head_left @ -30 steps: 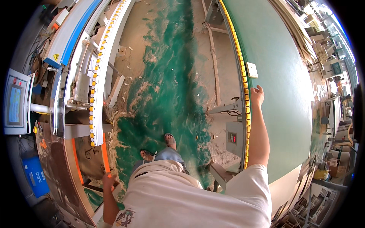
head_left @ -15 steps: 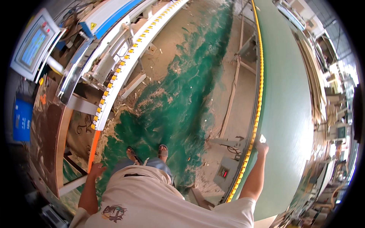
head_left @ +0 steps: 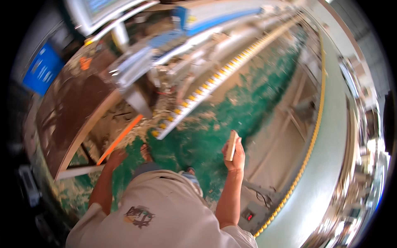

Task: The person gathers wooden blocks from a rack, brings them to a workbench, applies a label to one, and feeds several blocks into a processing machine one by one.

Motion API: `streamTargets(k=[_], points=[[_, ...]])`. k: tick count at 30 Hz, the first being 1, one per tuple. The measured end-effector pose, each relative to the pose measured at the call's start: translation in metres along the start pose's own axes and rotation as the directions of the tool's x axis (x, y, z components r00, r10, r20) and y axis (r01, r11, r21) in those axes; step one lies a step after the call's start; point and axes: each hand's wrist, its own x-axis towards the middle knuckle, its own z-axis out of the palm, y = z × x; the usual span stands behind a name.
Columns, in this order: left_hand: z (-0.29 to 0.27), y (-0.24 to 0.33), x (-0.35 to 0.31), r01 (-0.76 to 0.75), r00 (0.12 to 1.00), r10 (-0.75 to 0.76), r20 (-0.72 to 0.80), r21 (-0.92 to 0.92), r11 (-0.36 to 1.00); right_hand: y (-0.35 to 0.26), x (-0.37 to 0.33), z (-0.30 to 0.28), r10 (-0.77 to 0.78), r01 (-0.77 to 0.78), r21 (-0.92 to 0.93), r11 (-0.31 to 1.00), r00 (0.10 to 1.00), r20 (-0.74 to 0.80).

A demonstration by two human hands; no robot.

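My right hand point(head_left: 235, 156) is closed around a small, pale block point(head_left: 231, 145) that looks like wood. It holds the block up in front of me, over the green floor and apart from the conveyor. Low on the left, my left hand point(head_left: 117, 158) hangs beside an orange bar point(head_left: 120, 139) on the machine frame. Motion smears its fingers, and I cannot make out anything in it.
On the right runs a long green conveyor belt point(head_left: 326, 165) edged with yellow rollers. A white rail point(head_left: 194, 101) with yellow rollers slants away on the left, next to a brown board point(head_left: 78, 111) and a blue box point(head_left: 43, 70). Sawdust and scraps lie on the green floor point(head_left: 182, 149).
My right hand has come off the green belt and swung left in front of me with the pale block. My view has turned left, toward the machine; my feet have shifted.
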Motion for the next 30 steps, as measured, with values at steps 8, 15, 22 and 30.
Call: streamTargets(k=[8, 15, 22, 30], points=[[-0.166, -0.029, 0.075, -0.078, 0.897, -0.020, -0.441, -0.203, 0.976, 0.181, 0.146, 0.265, 0.247, -0.155, -0.292, 0.944, 0.917, 0.313], [-0.242, -0.057, 0.106, -0.063, 0.885, 0.009, -0.466, -0.102, 0.993, 0.251, 0.327, 0.382, -0.017, -0.002, -0.627, 0.779, 1.000, -0.025], [-0.270, -0.056, 0.111, 0.110, 0.948, -0.160, -0.276, -0.188, 0.976, 0.269, 0.349, 0.404, 0.008, -0.098, -0.688, 0.719, 0.991, -0.132], [-0.285, -0.039, 0.115, 0.198, 0.943, -0.246, -0.226, -0.215, 0.956, 0.276, 0.316, 0.421, 0.334, -0.214, -0.570, 0.794, 0.936, 0.114]])
